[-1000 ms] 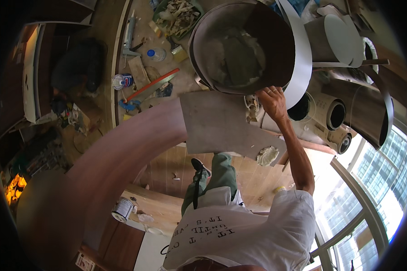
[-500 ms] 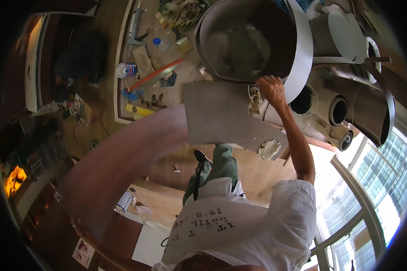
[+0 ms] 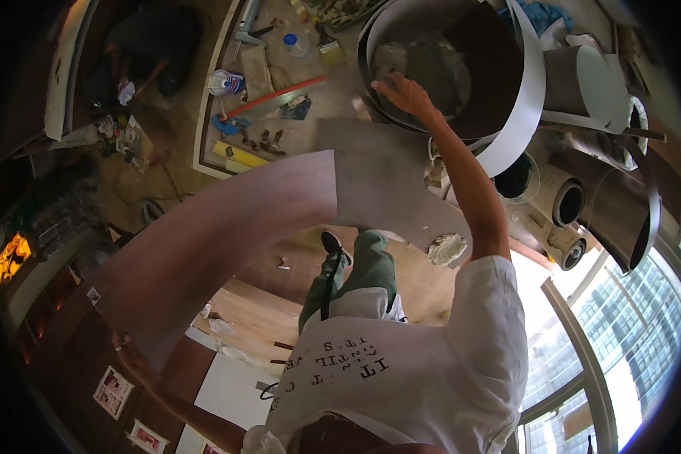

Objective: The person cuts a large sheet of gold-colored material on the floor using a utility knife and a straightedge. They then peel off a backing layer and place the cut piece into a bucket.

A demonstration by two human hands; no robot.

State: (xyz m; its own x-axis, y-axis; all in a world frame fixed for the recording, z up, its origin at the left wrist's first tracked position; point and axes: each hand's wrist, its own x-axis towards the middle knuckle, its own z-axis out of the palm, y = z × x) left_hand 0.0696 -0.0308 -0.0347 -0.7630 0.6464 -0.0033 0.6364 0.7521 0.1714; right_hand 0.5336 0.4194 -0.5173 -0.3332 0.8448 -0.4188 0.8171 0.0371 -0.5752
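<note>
Beside the coiled sheet (image 3: 498,64), blue-capped bottle (image 3: 297,48), brush (image 3: 330,51), cardboard tubes (image 3: 543,186).

Long curved reddish-brown sheet (image 3: 227,227): 1.
Flat grey sheet (image 3: 382,174): 1.
Large dark drum-shaped coil (image 3: 499,68): 1; number of layers unclear.
Clear plastic bottle with blue cap (image 3: 297,47): 1.
Red, white and blue cylindrical can (image 3: 227,82): 1.
Wide flat brush with yellowish bristles (image 3: 331,53): 1.
Yellow bar (image 3: 240,154): 1.
Crumpled whitish lump (image 3: 447,249): 1.
Tan cylindrical rolls with dark open ends (image 3: 543,189): 2.
Red-and-white printed cards (image 3: 113,391): at least 2.
</note>
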